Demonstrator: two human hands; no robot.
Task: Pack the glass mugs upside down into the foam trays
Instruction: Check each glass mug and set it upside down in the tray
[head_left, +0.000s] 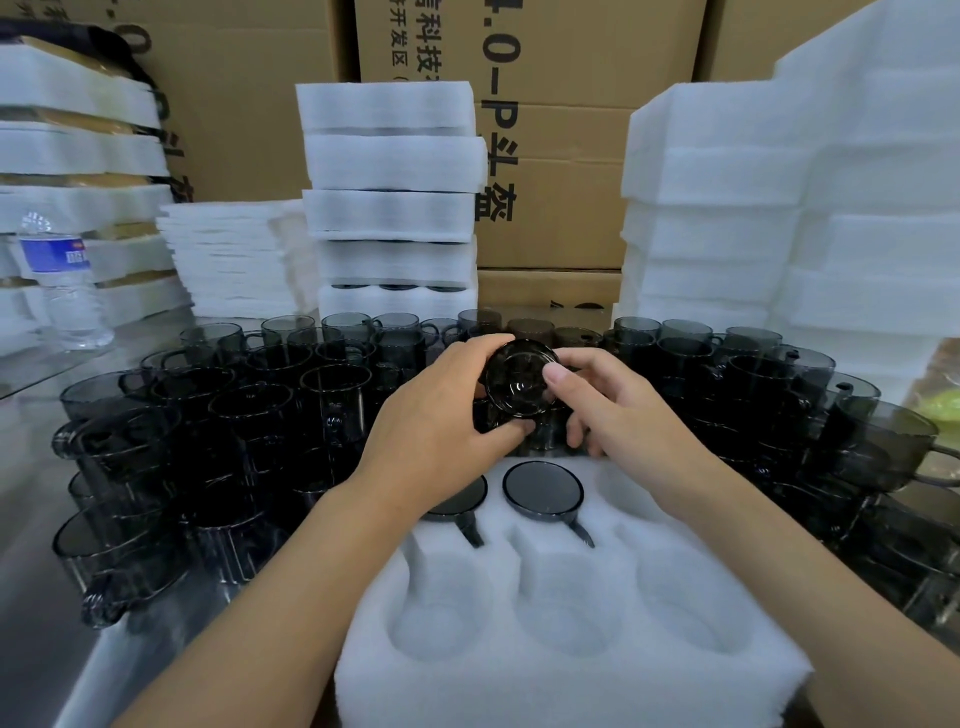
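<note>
1. My left hand (441, 431) and right hand (618, 410) both curl fingers and thumbs round one smoky dark glass mug (521, 382), from opposite sides. I judge this grip is for turning it mouth-down.
2. The mug hangs just above the far edge of the white foam tray with round pockets (374, 691).
3. In the tray's far row, two seated mugs (543, 489) sit inverted with their handles in side slots. The near row is empty.
4. Behind and beside the tray wait many upright mugs (260, 415).
5. Well behind the tray, brown cardboard boxes (561, 171) show ".0-P" and Chinese characters.
6. I cannot read the blue label on the clear plastic water bottle (62, 280).

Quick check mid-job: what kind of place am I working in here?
Likely a packing area in a warehouse or factory: cardboard cartons behind, stacks of white foam trays, and dozens of dark glass mugs.
</note>
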